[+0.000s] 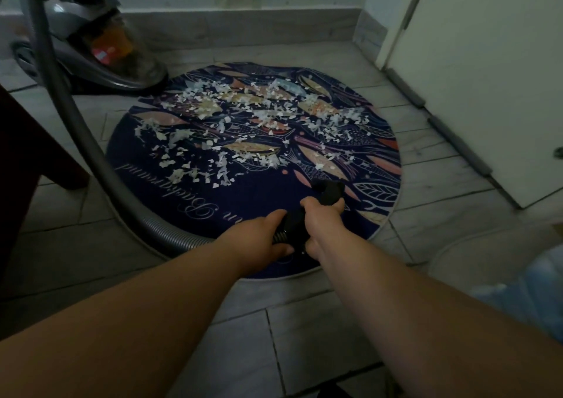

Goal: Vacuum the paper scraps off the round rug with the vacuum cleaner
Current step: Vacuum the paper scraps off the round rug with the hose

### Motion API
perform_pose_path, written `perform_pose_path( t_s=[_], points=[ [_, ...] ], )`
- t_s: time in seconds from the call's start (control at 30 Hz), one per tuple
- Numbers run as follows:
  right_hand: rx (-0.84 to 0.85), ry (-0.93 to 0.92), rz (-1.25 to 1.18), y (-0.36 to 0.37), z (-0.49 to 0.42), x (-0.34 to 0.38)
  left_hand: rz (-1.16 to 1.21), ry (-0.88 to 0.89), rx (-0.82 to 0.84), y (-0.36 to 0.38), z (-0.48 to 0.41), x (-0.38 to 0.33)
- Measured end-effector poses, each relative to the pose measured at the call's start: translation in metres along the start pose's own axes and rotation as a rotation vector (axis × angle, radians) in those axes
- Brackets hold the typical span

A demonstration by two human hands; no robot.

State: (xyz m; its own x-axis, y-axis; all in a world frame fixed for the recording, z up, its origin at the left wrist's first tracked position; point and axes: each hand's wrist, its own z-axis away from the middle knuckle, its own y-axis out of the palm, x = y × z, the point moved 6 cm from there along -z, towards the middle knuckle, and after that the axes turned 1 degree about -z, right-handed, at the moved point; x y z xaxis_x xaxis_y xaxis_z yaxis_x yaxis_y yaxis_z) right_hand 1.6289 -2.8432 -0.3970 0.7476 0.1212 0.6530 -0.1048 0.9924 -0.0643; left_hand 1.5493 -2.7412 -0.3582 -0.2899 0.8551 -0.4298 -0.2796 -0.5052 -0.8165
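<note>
A round dark blue rug with a fish and leaf print lies on the tiled floor. White paper scraps cover its far and middle parts. Both hands hold the black handle end of the vacuum hose over the rug's near edge. My left hand grips it where the ribbed grey hose joins. My right hand grips it just ahead of that. The nozzle opening points at the rug's near right part. The grey vacuum cleaner body stands at the rug's far left edge.
A white door with a grey draught strip along its bottom stands at the right. A dark wooden furniture leg is at the left. A pale blue cloth lies at the right edge. Grey skirting runs along the far wall.
</note>
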Motion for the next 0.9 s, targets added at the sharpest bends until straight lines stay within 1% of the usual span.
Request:
perform_pose_path(
  t_s=[0.2,0.4,0.67,0.9],
  points=[
    [-0.126,-0.026,-0.083,-0.026,-0.009,0.006,-0.01,0.054,0.025,0.004,-0.014,-0.02],
    [-0.166,-0.05,-0.102,-0.036,-0.022,0.015,-0.02,0.077,0.032,0.006,-0.031,-0.032],
    [-0.093,-0.11,-0.054,-0.032,-0.041,0.029,-0.005,0.074,0.049,0.005,-0.05,-0.031],
    [-0.028,-0.099,0.007,-0.007,-0.046,0.044,-0.009,0.029,0.034,-0.005,-0.06,-0.013]
  ],
)
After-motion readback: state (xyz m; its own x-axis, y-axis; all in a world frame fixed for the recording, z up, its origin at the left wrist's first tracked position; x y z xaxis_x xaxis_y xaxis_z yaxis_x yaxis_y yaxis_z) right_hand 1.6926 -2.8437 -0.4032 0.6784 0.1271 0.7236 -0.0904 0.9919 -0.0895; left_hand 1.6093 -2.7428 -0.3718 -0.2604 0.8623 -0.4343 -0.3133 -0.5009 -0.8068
